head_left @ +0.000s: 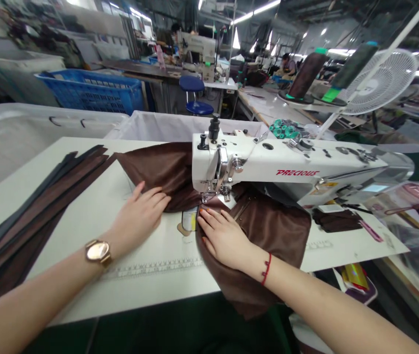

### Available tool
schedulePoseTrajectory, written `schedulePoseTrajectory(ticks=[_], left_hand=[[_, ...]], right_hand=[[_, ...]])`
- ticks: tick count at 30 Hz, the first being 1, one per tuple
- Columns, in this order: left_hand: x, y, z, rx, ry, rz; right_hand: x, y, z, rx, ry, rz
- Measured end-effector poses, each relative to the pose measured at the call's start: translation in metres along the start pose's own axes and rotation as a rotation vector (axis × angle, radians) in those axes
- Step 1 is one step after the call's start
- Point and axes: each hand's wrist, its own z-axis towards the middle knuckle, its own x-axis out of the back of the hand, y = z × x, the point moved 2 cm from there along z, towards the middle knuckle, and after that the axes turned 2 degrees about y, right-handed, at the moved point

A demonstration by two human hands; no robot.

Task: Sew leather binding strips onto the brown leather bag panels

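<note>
Brown leather-like material [275,228] lies under the head of a white sewing machine [261,164] and spreads out on both sides of it. My right hand [224,236] rests flat on this material just in front of the presser foot [205,197], fingers stretched toward it. To the left, my left hand [139,216] lies with fingers extended, their tips touching the edge of the brown piece left of the needle. Part of the material behind the machine head is hidden. A metal plate [190,219] shows in the table between my hands.
Dark brown and black strips [43,211] lie along the table's left side. Thread cones [307,73] and a white fan [378,81] stand at the back right. A blue basket [91,91] and a blue stool [196,96] are behind. A printed ruler [161,268] runs along the tabletop.
</note>
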Motion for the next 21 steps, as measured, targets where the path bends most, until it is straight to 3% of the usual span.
schedulePoseTrajectory(ticks=[2,4,9,12,14,18,21], left_hand=[[0.003,-0.010,0.002,-0.068,-0.056,0.091],[0.009,-0.001,0.001,-0.169,-0.119,0.102],[0.024,0.071,-0.001,-0.305,-0.165,0.067],[0.020,0.090,0.006,-0.359,-0.082,-0.009],[0.014,0.084,0.011,-0.353,-0.091,-0.110],[0.007,0.057,0.016,-0.315,-0.248,-0.408],[0.010,0.041,0.021,-0.190,-0.318,-0.640]], right_hand=[[0.002,0.007,-0.002,0.018,-0.022,0.010],[0.008,0.021,-0.004,0.074,-0.066,0.025],[0.020,0.056,-0.008,0.335,-0.185,0.045],[0.017,0.052,-0.011,0.313,-0.134,-0.001],[0.012,0.039,-0.014,0.268,-0.074,-0.034],[0.003,0.018,-0.020,0.206,0.016,-0.059],[0.004,0.015,-0.019,0.183,0.021,-0.058]])
